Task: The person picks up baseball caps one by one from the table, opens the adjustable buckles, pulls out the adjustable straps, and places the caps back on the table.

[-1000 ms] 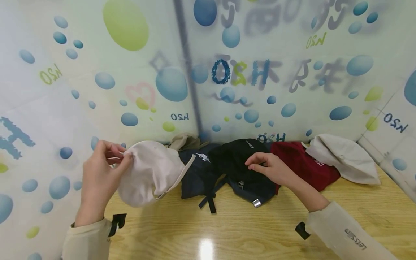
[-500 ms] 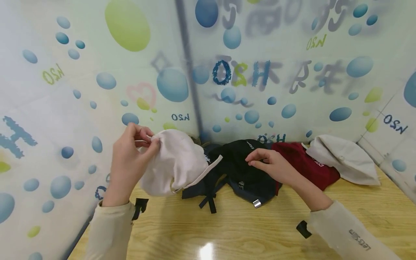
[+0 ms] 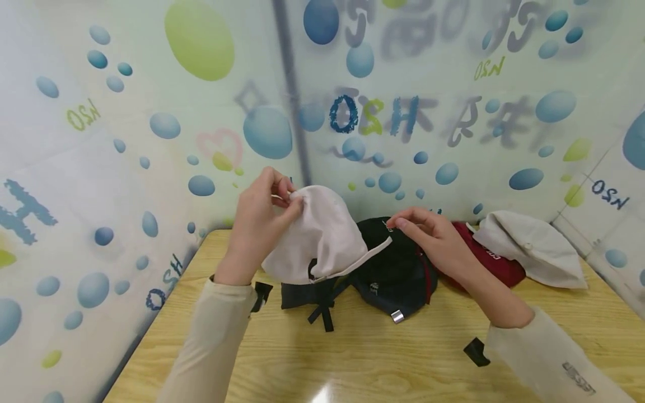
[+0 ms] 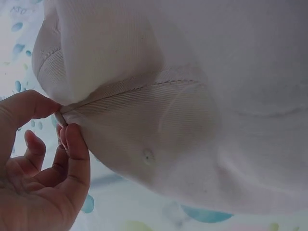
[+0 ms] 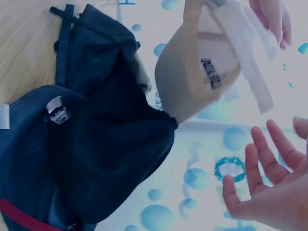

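Observation:
My left hand (image 3: 264, 224) pinches a white cap (image 3: 322, 235) between thumb and fingertips by a fold of its crown. In the left wrist view the white cap (image 4: 144, 120) fills most of the picture. Its loose strap sticks out to the right, in front of a black cap (image 3: 385, 254). My right hand (image 3: 443, 240) hovers over the black cap's right side with loosely bent fingers and holds nothing. In the right wrist view, the fingers of my right hand (image 5: 274, 183) are spread, apart from the lifted white cap (image 5: 202, 67).
A navy cap (image 3: 302, 296) with hanging straps lies under the white one. A navy cap with a silver buckle (image 3: 397, 316) lies with the black cap. A dark red cap (image 3: 491, 254) and an off-white cap (image 3: 534, 252) lie right, on the wooden table (image 3: 282, 358) against a printed wall.
My left hand has carried the white cap up and to the right, across the beige and navy caps towards the black cap. My right hand has shifted slightly up and right.

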Tool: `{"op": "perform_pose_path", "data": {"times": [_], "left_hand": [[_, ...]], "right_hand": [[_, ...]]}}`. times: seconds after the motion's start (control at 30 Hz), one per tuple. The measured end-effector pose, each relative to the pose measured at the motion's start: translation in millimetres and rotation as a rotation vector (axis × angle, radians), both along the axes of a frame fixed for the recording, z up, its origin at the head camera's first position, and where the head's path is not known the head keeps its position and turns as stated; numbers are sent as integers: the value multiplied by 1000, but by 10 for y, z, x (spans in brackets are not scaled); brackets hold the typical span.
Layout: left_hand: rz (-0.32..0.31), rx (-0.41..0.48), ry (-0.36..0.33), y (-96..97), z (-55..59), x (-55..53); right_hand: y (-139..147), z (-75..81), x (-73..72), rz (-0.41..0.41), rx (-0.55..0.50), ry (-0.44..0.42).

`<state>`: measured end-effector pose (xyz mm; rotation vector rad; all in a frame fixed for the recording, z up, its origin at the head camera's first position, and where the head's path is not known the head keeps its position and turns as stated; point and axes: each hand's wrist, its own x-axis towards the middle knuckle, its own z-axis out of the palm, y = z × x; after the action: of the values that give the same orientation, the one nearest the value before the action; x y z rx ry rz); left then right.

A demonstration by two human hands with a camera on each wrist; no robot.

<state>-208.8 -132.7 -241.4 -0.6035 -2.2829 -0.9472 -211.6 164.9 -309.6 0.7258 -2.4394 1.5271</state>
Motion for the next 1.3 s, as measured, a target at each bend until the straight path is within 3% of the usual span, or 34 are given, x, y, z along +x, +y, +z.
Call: {"op": "perform_pose_path", "data": {"times": [0.1,0.23,0.47,0.57,0.63,0.8,1.17,1.3], "left_hand": [[-16,-6,8,86,16,-28],[-26,-11,29,186,59,-51],[-73,-31,32,355,96,-84],[-97,-37,21,422,73,-106],[-109,-37,8,457,51,-119],[-130,-52,-22,515,-6,-130],[-135,-93,-41,517,-250,-188],[-137,-126,-59,486,-329,-135]], "right_hand": [[-44,28,82,-1,9,110],[-110,37,165,-7,99,394],[-234,15,207,8,475,911],[-287,-34,183,-48,587,1046],[-313,-76,157,-101,607,1100],[-319,-131,117,-170,575,1115],[-303,-184,78,-110,442,898],[-289,-219,52,-131,408,813]]}}
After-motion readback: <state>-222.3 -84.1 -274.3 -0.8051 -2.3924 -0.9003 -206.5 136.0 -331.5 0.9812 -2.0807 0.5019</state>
